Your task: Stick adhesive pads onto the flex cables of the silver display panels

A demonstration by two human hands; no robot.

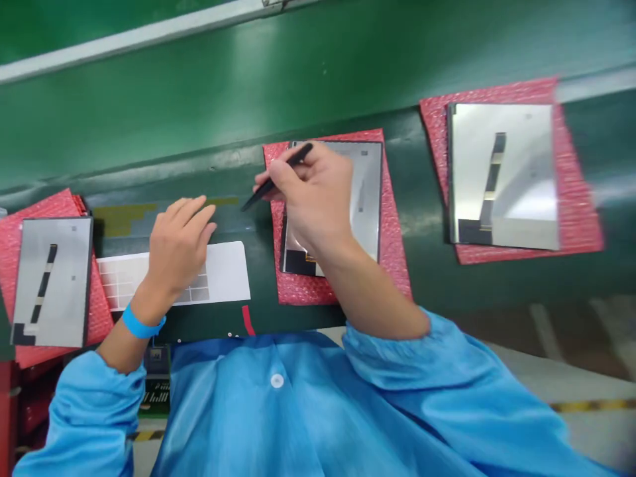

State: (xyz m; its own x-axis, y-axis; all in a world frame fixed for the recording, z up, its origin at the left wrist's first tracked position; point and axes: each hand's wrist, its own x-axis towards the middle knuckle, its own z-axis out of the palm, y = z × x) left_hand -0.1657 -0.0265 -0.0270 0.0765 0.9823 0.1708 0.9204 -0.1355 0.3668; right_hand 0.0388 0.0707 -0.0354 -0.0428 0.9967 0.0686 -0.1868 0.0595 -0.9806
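My right hand (pixel 318 192) pinches a black pen-like tool (pixel 278 176), its thin tip pointing down and left, over the middle display panel (pixel 370 199). That panel lies on pink bubble wrap (pixel 392 265) and is partly hidden by my hand and forearm. With its fingers stretched out and nothing seen in them, my left hand (pixel 179 242) is over a white sheet (pixel 228 271) printed with grey rectangles. Whether it touches the sheet I cannot tell. A blue band (pixel 142 323) circles my left wrist.
Another panel (pixel 52 291) on pink wrap (pixel 102 311) lies at the far left. At the right, a panel (pixel 521 172) with a dark flex strip rests on pink wrap (pixel 576 192). A red strip (pixel 248 320) marks the green bench's near edge.
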